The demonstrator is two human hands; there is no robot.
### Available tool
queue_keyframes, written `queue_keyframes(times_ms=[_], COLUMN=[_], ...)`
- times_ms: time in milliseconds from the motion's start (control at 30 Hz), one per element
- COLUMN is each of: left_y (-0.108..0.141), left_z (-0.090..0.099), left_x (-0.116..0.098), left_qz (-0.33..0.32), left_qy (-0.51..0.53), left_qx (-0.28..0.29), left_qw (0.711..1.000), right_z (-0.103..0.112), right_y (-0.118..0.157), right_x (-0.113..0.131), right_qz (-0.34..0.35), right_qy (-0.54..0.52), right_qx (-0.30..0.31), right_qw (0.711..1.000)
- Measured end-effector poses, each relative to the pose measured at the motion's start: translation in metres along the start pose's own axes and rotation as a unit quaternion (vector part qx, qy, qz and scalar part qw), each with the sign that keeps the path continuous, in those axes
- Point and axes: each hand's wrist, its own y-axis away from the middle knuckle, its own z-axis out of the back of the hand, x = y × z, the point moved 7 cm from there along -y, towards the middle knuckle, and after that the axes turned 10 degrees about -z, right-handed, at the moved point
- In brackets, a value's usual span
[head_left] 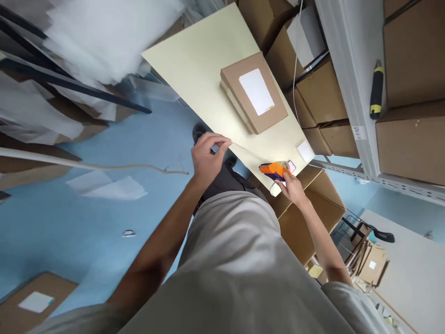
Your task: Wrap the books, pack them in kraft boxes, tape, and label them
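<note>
My right hand (292,186) is wrapped round an orange and purple tape dispenser (275,170) at the near right end of the table. From it a strip of clear tape (247,150) runs taut to my left hand (210,155). Thumb and forefinger of that hand pinch the strip's free end, above the table's left edge. Beyond the strip, a closed brown cardboard box (274,99) with a white label (256,92) lies flat on the cream table (198,55), touched by neither hand.
Beside the dispenser lie a phone (292,166) and a white paper stack (305,151). An open carton (313,218) stands below the table's right end. Shelving (358,88) with cartons and a black-yellow cutter (376,90) borders the right. Left, a pale hose (139,166) crosses above the blue floor.
</note>
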Motion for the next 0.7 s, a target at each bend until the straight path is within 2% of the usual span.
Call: queue_keyframes(times_ms=[67, 167, 267, 367, 500, 700], left_y=[0.0, -0.004, -0.013, -0.024, -0.033, -0.037], left_z=[-0.009, -0.034, -0.06, -0.079, -0.09, -0.108], left_x=[0.038, 0.09, 0.121, 0.135, 0.142, 0.144], left_qz=[0.024, 0.061, 0.068, 0.067, 0.085, 0.091], left_qy=[-0.002, 0.021, 0.041, 0.052, 0.052, 0.055], left_qx=[-0.014, -0.016, -0.025, -0.043, -0.085, -0.099], left_qw=[1.0, 0.998, 0.997, 0.995, 0.991, 0.989], right_z=[-0.015, -0.039, -0.062, -0.081, -0.099, -0.106], right_y=[0.001, -0.007, -0.023, -0.039, -0.052, -0.055], right_x=[-0.018, -0.029, -0.027, -0.021, -0.013, -0.009], right_qz=[-0.037, -0.094, -0.159, -0.215, -0.26, -0.297], right_qy=[0.029, 0.057, 0.076, 0.085, 0.08, 0.048], right_qx=[0.015, 0.011, -0.015, -0.041, -0.043, -0.055], right_qw=[0.999, 0.994, 0.984, 0.972, 0.961, 0.952])
